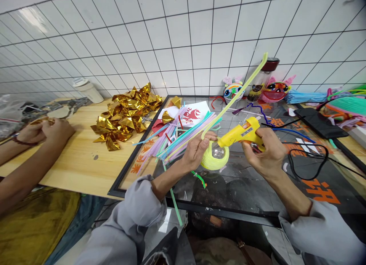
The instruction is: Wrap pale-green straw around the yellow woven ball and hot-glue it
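Observation:
My right hand point(267, 150) is wrapped round the grip of a yellow hot glue gun point(240, 133). The gun's nozzle points left, at the rim of a round, hollow form wound in yellow pipe cleaner point(215, 163). With its fingers closed, my left hand point(197, 152) grips that form by its left rim. From beside those fingers a long yellow pipe cleaner point(237, 97) rises up and to the right, its far end bent. Directly left of my left hand lies a loose bundle of pastel pipe cleaners point(171, 143).
At left, a co-worker's hands point(50, 131) work near a heap of gold foil pieces point(128, 112). Two pipe-cleaner animal faces point(233, 90) and a lidded jar point(259, 84) stand by the tiled wall. A black phone point(320, 122) and a looped black cord point(309, 177) lie at right.

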A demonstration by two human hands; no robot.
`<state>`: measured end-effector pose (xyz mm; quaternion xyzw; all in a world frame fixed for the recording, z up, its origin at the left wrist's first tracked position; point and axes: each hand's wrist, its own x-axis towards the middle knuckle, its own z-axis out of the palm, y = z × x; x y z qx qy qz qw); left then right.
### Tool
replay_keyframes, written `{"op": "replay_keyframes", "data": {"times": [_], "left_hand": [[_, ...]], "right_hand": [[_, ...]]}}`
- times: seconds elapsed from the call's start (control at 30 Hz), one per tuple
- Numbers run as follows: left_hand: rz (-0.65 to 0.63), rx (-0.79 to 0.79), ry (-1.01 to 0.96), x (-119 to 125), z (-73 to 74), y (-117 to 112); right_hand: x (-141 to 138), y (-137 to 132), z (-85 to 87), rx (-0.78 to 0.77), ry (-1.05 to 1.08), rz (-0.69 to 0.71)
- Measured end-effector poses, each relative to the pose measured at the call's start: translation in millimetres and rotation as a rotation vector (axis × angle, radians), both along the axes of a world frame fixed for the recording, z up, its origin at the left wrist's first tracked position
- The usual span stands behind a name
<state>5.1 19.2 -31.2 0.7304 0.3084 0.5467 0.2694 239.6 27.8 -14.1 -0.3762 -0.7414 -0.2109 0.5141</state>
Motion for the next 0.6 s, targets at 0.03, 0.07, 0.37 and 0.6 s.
{"op": "replay_keyframes", "data": {"times": [0.03,0.07,0.37,0.6], "left_hand": [[0.001,-0.008,0.003,0.0,0.6,-0.5],[0.002,-0.015,0.007,0.0,1.0,-0.8],[-0.02,-0.003,-0.032,0.9,-1.9,1.1],[-0.008,0.01,-0.015,0.4,-2.9,2.2]], "right_hand": [[-0.3,-0.4,0.3,0.007,-0.011,0.019],[-0.4,-0.9,0.6,0.01,-0.022,0.035],[0.6,1.5,0.6,0.051,0.018,-0.018],[1.4,1.9,-1.3,0.026,0.004,-0.079]]}}
